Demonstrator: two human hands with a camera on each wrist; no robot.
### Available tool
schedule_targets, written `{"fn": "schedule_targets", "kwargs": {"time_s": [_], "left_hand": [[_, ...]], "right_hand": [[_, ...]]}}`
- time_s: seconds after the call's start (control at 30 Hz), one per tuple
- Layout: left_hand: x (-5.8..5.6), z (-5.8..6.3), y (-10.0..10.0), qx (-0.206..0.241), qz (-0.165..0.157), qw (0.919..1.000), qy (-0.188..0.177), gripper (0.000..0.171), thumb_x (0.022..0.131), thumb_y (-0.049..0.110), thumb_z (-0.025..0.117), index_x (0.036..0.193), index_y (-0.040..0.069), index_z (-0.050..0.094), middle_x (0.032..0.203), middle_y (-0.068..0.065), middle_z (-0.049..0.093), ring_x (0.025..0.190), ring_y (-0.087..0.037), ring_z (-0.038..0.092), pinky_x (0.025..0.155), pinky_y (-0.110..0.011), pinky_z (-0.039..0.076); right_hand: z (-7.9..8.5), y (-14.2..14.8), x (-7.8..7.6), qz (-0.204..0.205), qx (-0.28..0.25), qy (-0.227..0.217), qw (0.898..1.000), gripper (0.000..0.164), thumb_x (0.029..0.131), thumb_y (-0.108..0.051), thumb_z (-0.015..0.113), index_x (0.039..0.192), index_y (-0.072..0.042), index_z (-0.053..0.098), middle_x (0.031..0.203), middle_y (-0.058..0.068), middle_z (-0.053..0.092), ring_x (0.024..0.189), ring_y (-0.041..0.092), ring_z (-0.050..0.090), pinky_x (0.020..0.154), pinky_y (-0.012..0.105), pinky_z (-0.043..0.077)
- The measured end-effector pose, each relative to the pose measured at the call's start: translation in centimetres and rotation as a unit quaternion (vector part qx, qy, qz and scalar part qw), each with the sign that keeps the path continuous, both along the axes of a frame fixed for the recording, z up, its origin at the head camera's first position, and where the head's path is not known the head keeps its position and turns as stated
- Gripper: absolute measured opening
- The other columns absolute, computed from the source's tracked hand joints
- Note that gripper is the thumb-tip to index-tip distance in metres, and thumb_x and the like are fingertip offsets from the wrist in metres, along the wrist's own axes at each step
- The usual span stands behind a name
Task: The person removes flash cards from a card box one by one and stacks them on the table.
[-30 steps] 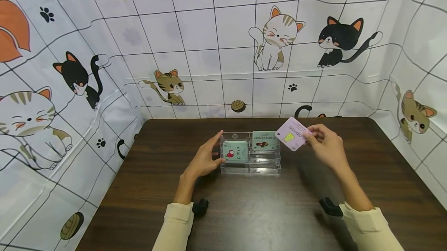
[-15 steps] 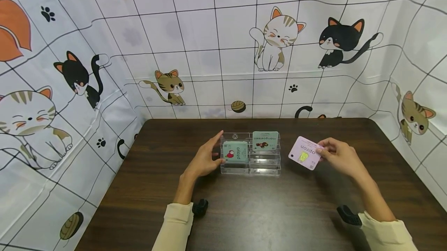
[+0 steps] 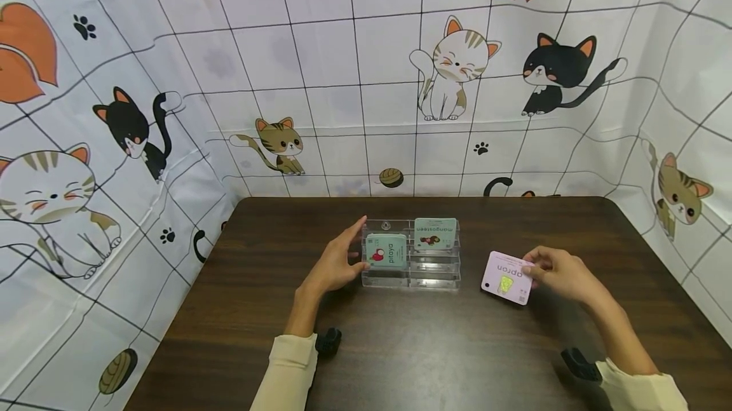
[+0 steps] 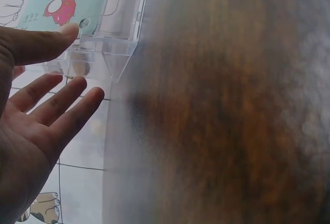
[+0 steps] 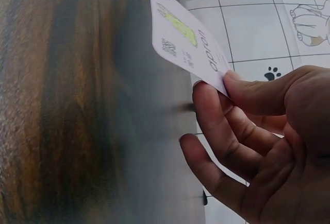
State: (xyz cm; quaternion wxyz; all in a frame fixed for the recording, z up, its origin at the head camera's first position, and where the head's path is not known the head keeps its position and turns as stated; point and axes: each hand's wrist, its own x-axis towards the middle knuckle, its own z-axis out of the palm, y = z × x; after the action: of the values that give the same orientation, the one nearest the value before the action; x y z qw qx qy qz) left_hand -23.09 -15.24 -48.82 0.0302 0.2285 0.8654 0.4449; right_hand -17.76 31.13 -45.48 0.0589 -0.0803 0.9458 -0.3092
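Observation:
A clear tiered card stand point(image 3: 434, 277) rests on the dark wood table. It bears a green "pitaya" card point(image 3: 386, 251) on the left and a green "mangosteen" card point(image 3: 436, 234) at the upper right. At its left end my left hand point(image 3: 337, 262) holds the stand, index finger at the back corner and thumb near the front. In the left wrist view the other fingers point(image 4: 77, 116) extend loosely below it. Right of the stand, my right hand point(image 3: 563, 274) pinches the corner of a pink "apron" card point(image 3: 506, 277) between thumb and fingers, the card tilted close over the table.
Most of the stand's lower tiers, on its right side, bear no cards. The wood table point(image 3: 400, 347) extends toward me, and a white cat-print sheet point(image 3: 332, 106) hangs behind it and along both sides.
My right hand has moved the apron card away from the stand, rightward and nearer me, lowering it toward the table. The left hand has kept its place on the stand.

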Motion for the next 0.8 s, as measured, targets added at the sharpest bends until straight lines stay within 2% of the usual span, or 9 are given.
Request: {"fn": "schedule_targets", "kwargs": {"time_s": [0.4, 0.6, 0.8], "left_hand": [[0.0, -0.2, 0.1, -0.001, -0.001, 1.0000, -0.003, 0.103, 0.092, -0.005, 0.080, 0.173, 0.021, 0.022, 0.174, -0.017, 0.034, 0.150, -0.041, 0.052, 0.109, -0.052, 0.059], [0.0, -0.1, 0.1, -0.005, 0.008, 0.9998, -0.015, 0.105, 0.091, -0.005, 0.081, 0.173, 0.026, 0.023, 0.175, -0.012, 0.034, 0.152, -0.038, 0.051, 0.111, -0.051, 0.059], [0.0, -0.2, 0.1, -0.004, 0.009, 0.9999, -0.012, 0.104, 0.091, -0.006, 0.080, 0.173, 0.025, 0.023, 0.175, -0.011, 0.034, 0.151, -0.037, 0.052, 0.111, -0.051, 0.059]], "right_hand": [[-1.0, -0.1, 0.0, 0.000, -0.010, -0.019, 1.000, 0.020, 0.102, -0.011, 0.069, 0.114, 0.006, 0.068, 0.087, 0.004, 0.080, 0.074, 0.017, 0.073, 0.068, 0.030, 0.046], [-1.4, -0.2, -0.1, 0.003, -0.009, -0.013, 1.000, 0.020, 0.103, -0.013, 0.070, 0.113, 0.005, 0.068, 0.087, 0.005, 0.080, 0.073, 0.016, 0.071, 0.064, 0.026, 0.042], [-1.9, -0.3, -0.1, 0.000, -0.009, -0.013, 1.000, 0.021, 0.102, -0.012, 0.071, 0.113, 0.005, 0.068, 0.088, 0.005, 0.080, 0.073, 0.015, 0.070, 0.062, 0.025, 0.040]]}}
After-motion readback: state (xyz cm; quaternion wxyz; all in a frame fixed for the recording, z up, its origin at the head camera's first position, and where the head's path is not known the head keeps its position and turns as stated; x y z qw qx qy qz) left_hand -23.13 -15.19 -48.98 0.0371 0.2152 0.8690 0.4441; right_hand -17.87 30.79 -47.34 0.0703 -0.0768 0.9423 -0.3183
